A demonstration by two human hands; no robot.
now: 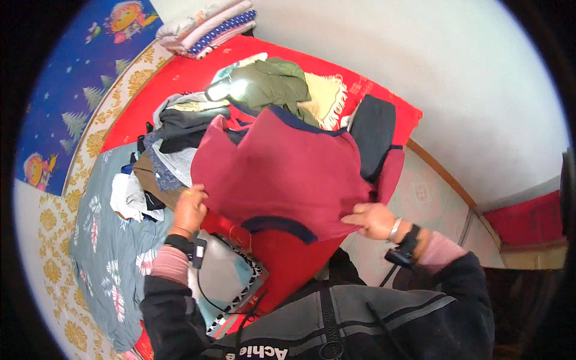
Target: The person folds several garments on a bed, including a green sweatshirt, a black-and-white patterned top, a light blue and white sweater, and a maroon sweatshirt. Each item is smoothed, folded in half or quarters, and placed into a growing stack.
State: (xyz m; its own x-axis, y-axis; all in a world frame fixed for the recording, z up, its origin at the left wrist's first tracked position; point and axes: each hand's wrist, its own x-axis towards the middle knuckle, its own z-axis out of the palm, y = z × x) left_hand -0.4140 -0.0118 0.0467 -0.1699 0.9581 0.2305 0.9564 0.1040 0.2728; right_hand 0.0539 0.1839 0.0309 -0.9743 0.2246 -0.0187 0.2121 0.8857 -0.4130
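A dusty-red sweatshirt (288,168) with navy trim is spread out in front of me, its dark neckband toward my body and its hem away from me. My left hand (191,210) pinches the sweatshirt's near left corner. At the near right corner, my right hand (373,221) grips the same cloth between thumb and fingers. One sleeve (392,174) hangs down on the right side. Each wrist carries a dark strapped device, and a bracelet shows on the right one.
Beneath lies a red bed cover (288,258). A jumbled clothes pile (180,129) lies left, with an olive garment (273,84) farther back. Dark folded trousers (373,129) rest right. Folded bedding (210,30) is stacked in the far corner. A grey flowered sheet (111,252) spreads at left.
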